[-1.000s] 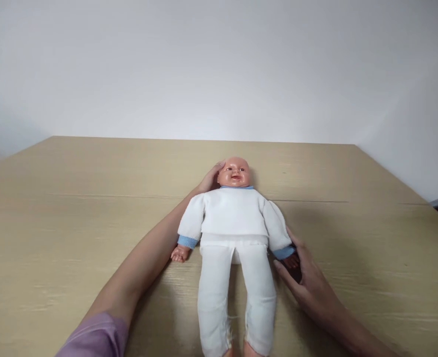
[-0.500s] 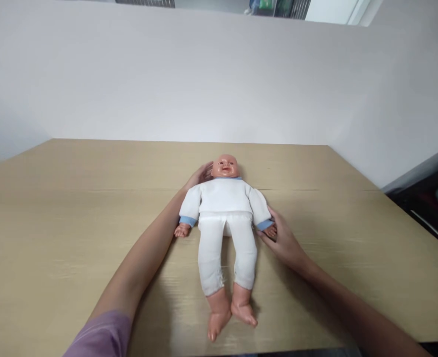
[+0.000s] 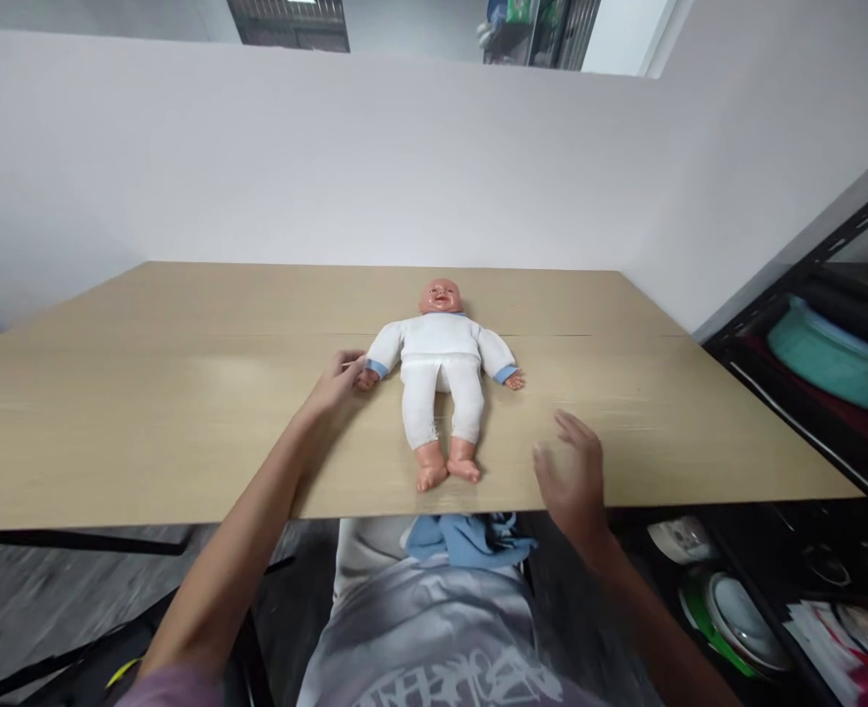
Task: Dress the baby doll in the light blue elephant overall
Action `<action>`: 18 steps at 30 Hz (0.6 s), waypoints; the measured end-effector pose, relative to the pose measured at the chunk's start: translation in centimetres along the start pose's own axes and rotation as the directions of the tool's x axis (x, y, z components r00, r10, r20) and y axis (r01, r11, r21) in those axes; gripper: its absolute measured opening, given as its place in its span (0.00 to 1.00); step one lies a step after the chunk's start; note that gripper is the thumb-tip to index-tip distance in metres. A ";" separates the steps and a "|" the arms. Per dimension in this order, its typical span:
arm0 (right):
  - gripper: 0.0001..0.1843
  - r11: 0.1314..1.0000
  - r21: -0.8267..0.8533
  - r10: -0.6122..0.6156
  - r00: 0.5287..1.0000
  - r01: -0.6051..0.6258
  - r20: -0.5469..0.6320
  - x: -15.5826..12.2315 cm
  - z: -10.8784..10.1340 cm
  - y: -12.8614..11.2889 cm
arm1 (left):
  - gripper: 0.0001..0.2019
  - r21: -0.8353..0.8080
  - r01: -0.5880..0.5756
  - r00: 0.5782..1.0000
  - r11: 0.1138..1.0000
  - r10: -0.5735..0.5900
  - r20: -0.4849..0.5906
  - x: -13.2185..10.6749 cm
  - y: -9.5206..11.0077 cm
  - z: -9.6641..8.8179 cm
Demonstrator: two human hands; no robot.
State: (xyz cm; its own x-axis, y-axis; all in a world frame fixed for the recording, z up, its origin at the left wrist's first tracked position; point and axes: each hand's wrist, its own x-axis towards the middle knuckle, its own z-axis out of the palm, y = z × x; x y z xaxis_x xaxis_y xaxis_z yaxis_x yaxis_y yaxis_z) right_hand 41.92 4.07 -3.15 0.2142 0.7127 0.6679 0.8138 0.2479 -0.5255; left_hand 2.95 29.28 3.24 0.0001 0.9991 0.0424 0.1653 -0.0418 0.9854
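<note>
A baby doll (image 3: 441, 339) in a white top and trousers with blue cuffs lies on its back on the wooden table (image 3: 220, 412), its head toward the wall and its bare feet near the front edge. My left hand (image 3: 340, 381) is at the doll's hand on the left side, with its fingers curled round it by the blue cuff. Apart from the doll, my right hand (image 3: 572, 476) hovers near the table's front edge on the right, its thumb and fingers spread and slightly blurred, holding nothing. Blue cloth (image 3: 470, 540) lies on my lap under the table edge.
A white wall (image 3: 405, 157) rises behind the table. On the right stands a black shelf unit (image 3: 780, 412) with a teal item (image 3: 836, 353) and several containers lower down. A black bag (image 3: 95, 668) is on the lower left.
My left hand has moved from beside the doll's head down to its hand. My right hand has let go of the doll's other hand and drawn back. The view now takes in my lap.
</note>
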 end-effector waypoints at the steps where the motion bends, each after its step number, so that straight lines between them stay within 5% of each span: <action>1: 0.29 1.000 0.017 -0.020 0.993 0.022 -0.118 -3.2 -1.1 -0.1 | 0.22 0.057 -0.025 0.999 0.998 0.027 -0.039 -2.9 0.2 -0.6; 3: 0.16 0.998 0.037 -0.049 0.975 0.058 -0.217 -9.2 -2.5 0.1 | 0.21 0.332 -0.247 0.950 0.910 0.296 -0.104 -9.4 -0.5 -1.2; 5: 0.09 0.998 0.061 -0.009 0.994 0.015 -0.110 -13.4 -2.8 0.6 | 0.16 0.514 -0.477 0.788 0.713 0.605 -0.109 -15.9 -2.7 -0.8; 6: 0.11 0.993 0.073 0.089 0.996 -0.089 -0.005 -14.8 -2.6 1.0 | 0.11 0.512 -0.618 0.671 0.597 0.740 -0.052 -18.9 -4.3 -0.3; 7: 0.14 0.972 0.080 0.212 0.972 -0.221 0.103 -15.8 -2.3 1.4 | 0.07 0.415 -0.791 0.547 0.449 0.822 0.155 -21.7 -6.0 0.3; 8: 0.19 0.930 0.076 0.338 0.919 -0.359 0.201 -16.4 -1.8 1.9 | 0.06 0.292 -0.874 0.481 0.388 0.779 0.403 -24.0 -7.6 1.0; 9: 0.26 0.875 0.067 0.444 0.851 -0.479 0.281 -16.7 -1.2 2.3 | 0.07 0.263 -0.864 0.496 0.429 0.642 0.584 -25.9 -9.1 1.8; 10: 0.32 0.825 0.063 0.512 0.790 -0.562 0.337 -16.9 -0.7 2.8 | 0.09 0.323 -0.792 0.587 0.517 0.502 0.635 -27.4 -10.4 2.5; 11: 0.38 0.794 0.066 0.541 0.753 -0.604 0.374 -16.9 -0.1 3.1 | 0.09 0.397 -0.672 0.708 0.625 0.387 0.591 -28.5 -11.4 3.3; 13: 0.46 0.774 0.073 0.545 0.720 -0.629 0.430 -16.7 1.0 3.5 | 0.17 0.459 -0.439 0.870 0.772 0.238 0.431 -29.5 -12.5 4.7; 15: 0.49 0.759 0.088 0.535 0.695 -0.646 0.480 -16.2 2.1 3.2 | 0.28 0.428 -0.272 0.937 0.862 0.136 0.322 -29.2 -12.8 6.1; 18: 0.47 0.750 0.130 0.497 0.683 -0.648 0.536 -15.0 3.1 1.7 | 0.35 0.371 -0.137 0.936 0.918 -0.002 0.352 -27.9 -12.3 7.9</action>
State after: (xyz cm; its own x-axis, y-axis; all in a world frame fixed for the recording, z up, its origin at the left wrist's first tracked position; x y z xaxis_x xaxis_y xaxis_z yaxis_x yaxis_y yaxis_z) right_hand 38.44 -4.11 -15.70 0.2610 0.9614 -0.0875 0.4017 -0.1906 -0.8957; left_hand 8.69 1.93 -11.41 0.3468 0.9377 -0.0207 0.5180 -0.1731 0.8377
